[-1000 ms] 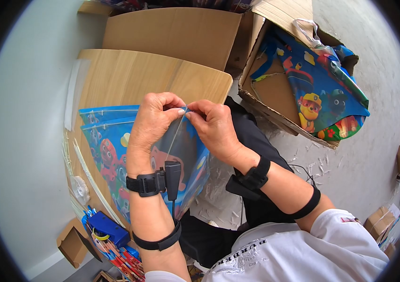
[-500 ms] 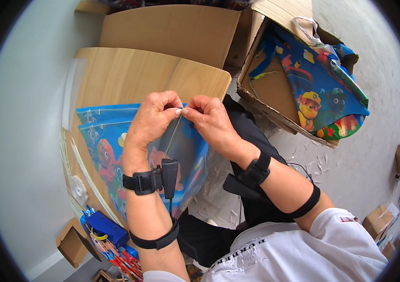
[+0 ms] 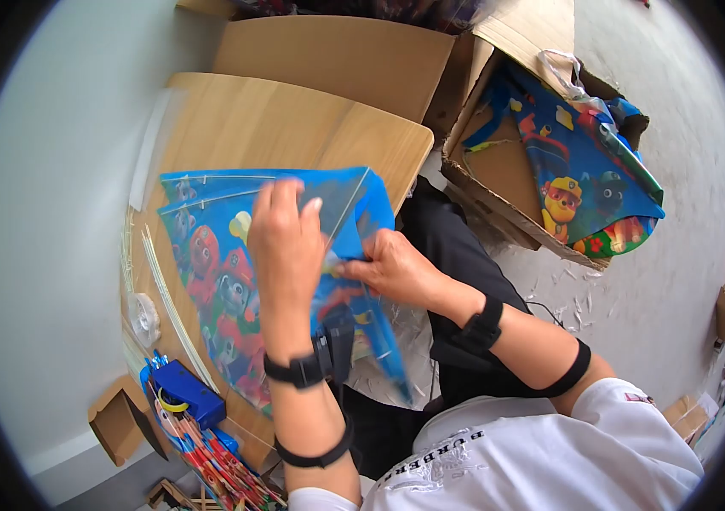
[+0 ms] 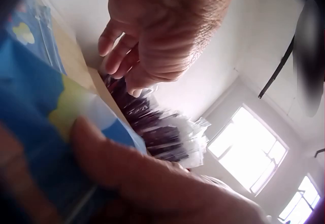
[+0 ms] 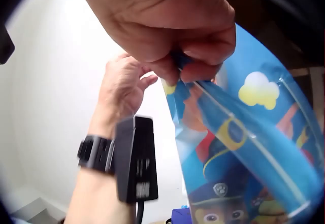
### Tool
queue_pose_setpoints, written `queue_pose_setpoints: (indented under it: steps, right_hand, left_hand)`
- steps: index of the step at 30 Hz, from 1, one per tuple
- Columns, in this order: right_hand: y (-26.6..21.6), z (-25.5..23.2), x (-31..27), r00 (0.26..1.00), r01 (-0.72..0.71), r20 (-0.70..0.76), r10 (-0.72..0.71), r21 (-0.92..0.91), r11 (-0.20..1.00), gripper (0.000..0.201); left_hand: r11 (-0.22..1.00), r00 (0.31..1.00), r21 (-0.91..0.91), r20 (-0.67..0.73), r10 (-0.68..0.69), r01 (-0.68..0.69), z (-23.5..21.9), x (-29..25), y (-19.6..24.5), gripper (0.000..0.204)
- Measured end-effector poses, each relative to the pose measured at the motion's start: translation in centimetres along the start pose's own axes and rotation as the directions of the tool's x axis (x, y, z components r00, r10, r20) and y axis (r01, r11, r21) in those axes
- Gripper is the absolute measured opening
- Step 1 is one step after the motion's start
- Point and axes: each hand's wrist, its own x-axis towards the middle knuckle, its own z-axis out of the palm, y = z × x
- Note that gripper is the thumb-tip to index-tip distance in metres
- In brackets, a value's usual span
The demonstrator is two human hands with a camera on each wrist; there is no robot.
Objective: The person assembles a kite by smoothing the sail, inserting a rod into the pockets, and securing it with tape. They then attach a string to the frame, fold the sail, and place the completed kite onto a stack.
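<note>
From the head view I see the blue cartoon-printed plastic kite sheet (image 3: 234,281) lying on the pale wooden worktop (image 3: 294,119), its long axis running from the far edge back toward the person's lap, with the near end hanging off the worktop's edge. My left hand (image 3: 287,243) lies over the sheet's middle, fingers straight and pointing away from the body. My right hand (image 3: 392,268) sits just beside it on the lap side, at the sheet's right edge, so the right is the nearer one to that free edge.

The right wrist view adds what the head view hides: that hand's fingers (image 5: 203,46) pinch the sheet's edge where a thin pale rod (image 5: 244,132) runs down the print. The left wrist view is blurred, showing only a thumb (image 4: 152,168) on the blue film and loosely bent fingers, so I judge the left as pressing rather than gripping.
</note>
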Motion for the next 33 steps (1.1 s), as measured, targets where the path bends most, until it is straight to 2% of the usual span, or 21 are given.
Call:
queue_pose_setpoints:
  steps: [1, 3, 5, 6, 7, 9, 10, 12, 14, 15, 17, 20, 22, 23, 25, 26, 28, 29, 31, 32, 33]
  right_hand:
    - [-0.5, 0.3, 0.4, 1.0, 0.007, 0.005, -0.007, -0.006, 1.0, 0.03]
    - [-1.4, 1.5, 1.1, 0.998, -0.014, -0.057, 0.028, 0.234, 0.972, 0.03]
    - [-1.0, 2.9, 1.7, 0.995, 0.084, -0.075, -0.065, 0.301, 0.95, 0.028]
    - [-1.4, 3.4, 1.5, 1.0, -0.012, -0.015, 0.021, 0.458, 0.889, 0.026]
    - [-1.8, 3.9, 1.4, 0.993, -0.114, 0.061, 0.097, 0.595, 0.796, 0.024]
    - [-1.0, 4.9, 1.5, 0.985, -0.166, 0.14, 0.105, 0.567, 0.807, 0.024]
    - [-1.2, 5.0, 0.9, 0.978, -0.157, 0.201, 0.061, 0.503, 0.85, 0.023]
    - [-1.5, 4.3, -0.8, 0.964, -0.067, 0.265, -0.036, 0.372, 0.926, 0.02]
    - [0.1, 2.8, -1.4, 0.999, -0.026, 0.037, 0.013, 0.393, 0.919, 0.011]
    - [1.4, 2.2, -1.3, 0.966, 0.04, -0.251, 0.067, 0.398, 0.916, 0.01]
    - [2.2, -0.2, -0.4, 0.897, 0.263, -0.438, -0.057, 0.425, 0.866, 0.037]
    - [0.4, -2.0, 0.5, 0.906, 0.309, -0.401, -0.133, 0.414, 0.856, 0.05]
    - [0.2, -2.9, 2.1, 0.976, 0.207, -0.044, -0.212, 0.471, 0.857, 0.06]
    - [0.3, -2.9, 2.7, 0.977, 0.202, -0.042, -0.208, 0.475, 0.857, 0.06]
    - [0.5, -2.6, 3.9, 0.986, -0.011, 0.143, -0.091, 0.585, 0.811, 0.059]
    - [0.7, -2.3, 4.2, 0.986, -0.018, 0.146, -0.084, 0.588, 0.809, 0.059]
    - [1.1, -1.6, 4.5, 0.963, 0.157, 0.081, -0.258, 0.612, 0.775, 0.052]
    - [1.1, -1.2, 4.8, 0.965, 0.149, 0.082, -0.25, 0.615, 0.774, 0.052]
    - [0.6, -0.9, 5.3, 0.959, 0.202, -0.025, -0.281, 0.758, 0.62, 0.039]
    - [0.4, -1.3, 5.7, 0.962, 0.198, -0.029, -0.273, 0.76, 0.619, 0.039]
    - [0.1, -1.7, 6.3, 0.963, 0.14, 0.064, -0.262, 0.714, 0.686, 0.031]
  left_hand:
    - [0.977, 0.973, -0.054, 0.117, -0.198, 0.206, -1.2, -2.0, 0.6, 0.03]
    - [0.972, 0.96, -0.049, 0.178, -0.217, 0.229, -2.4, -6.3, 1.8, 0.039]
    - [0.981, 1.0, 0.194, -0.004, 0.002, -0.002, -2.2, -10.3, 1.7, 0.049]
    - [0.94, 1.0, 0.34, -0.022, 0.013, -0.005, -1.7, -11.7, 1.4, 0.053]
    - [0.94, 0.999, 0.34, -0.033, 0.008, 0.003, -1.1, -12.7, 0.3, 0.053]
    - [0.946, 0.983, 0.291, -0.149, -0.104, 0.145, -0.6, -14.1, -2.2, 0.051]
    - [0.927, 0.972, 0.3, -0.134, -0.192, 0.224, -1.2, -14.4, -2.6, 0.049]
    - [0.931, 0.968, 0.268, -0.112, -0.226, 0.248, -3.1, -14.7, -3.3, 0.045]
    - [0.933, 0.968, 0.259, -0.053, -0.245, 0.25, -5.7, -14.5, -3.1, 0.041]
    - [0.931, 0.967, 0.261, -0.056, -0.248, 0.254, -6.7, -14.5, -3.1, 0.041]
    - [0.984, 0.995, 0.146, -0.017, -0.101, 0.102, -8.4, -14.4, -3.5, 0.041]
    - [0.984, 0.982, -0.043, 0.087, -0.169, 0.173, -10.8, -13.7, -3.8, 0.033]
    - [0.944, 0.948, -0.185, 0.215, -0.234, 0.275, -12.5, -12.6, -3.9, 0.025]
    - [0.943, 0.946, -0.182, 0.218, -0.238, 0.279, -13.1, -12.0, -4.6, 0.025]
    - [0.93, 0.921, -0.212, 0.319, -0.224, 0.3, -14.3, -10.8, -6.1, 0.022]
    - [0.89, 0.862, -0.195, 0.399, -0.313, 0.413, -15.1, -10.0, -6.4, 0.019]
    - [0.873, 0.839, -0.221, 0.452, -0.305, 0.436, -15.6, -8.5, -8.1, 0.019]
    - [0.857, 0.819, -0.247, 0.496, -0.29, 0.453, -15.6, -7.8, -8.8, 0.019]
    - [0.858, 0.818, -0.275, 0.519, -0.247, 0.433, -15.2, -6.3, -9.7, 0.018]
    - [0.88, 0.805, -0.233, 0.544, -0.235, 0.415, -15.4, -5.5, -9.9, 0.017]
    - [0.899, 0.79, -0.19, 0.57, -0.225, 0.394, -15.5, -4.8, -10.4, 0.016]
